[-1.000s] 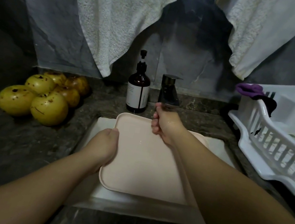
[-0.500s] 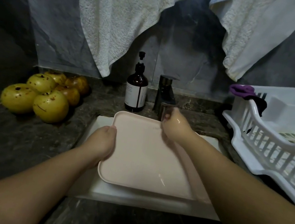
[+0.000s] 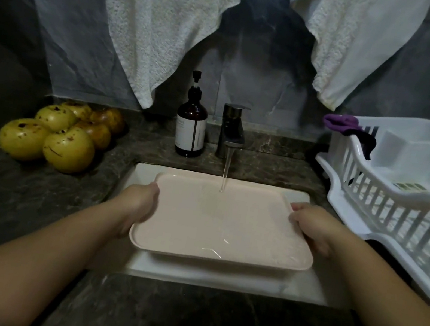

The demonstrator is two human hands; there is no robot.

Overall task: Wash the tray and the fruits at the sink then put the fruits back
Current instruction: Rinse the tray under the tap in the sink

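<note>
A pale pink rectangular plastic tray with rounded corners sits level over the white rectangular sink, covering most of the basin. The person's left hand grasps the tray's left rim, fingers curled under the edge; the right hand grasps the right rim in the same manner. A thin stream of water falls from the dark metal tap at the sink's back edge and lands on the tray near its far rim, spreading in a shallow wet sheet across the surface.

Six yellow-green round fruits with brown spots lie heaped together on the dark marbled stone counter, towards its back left corner and well apart from the tray. A brown glass pump bottle with a black pump head stands upright at the counter's back edge, just beside the tap on its left; its white label carries print too small to read. A white slatted plastic dish rack occupies the right side of the counter, with a purple cloth draped over its back left corner and a small striped sticker inside, its markings illegible. Two white terry towels hang against the grey wall above.
</note>
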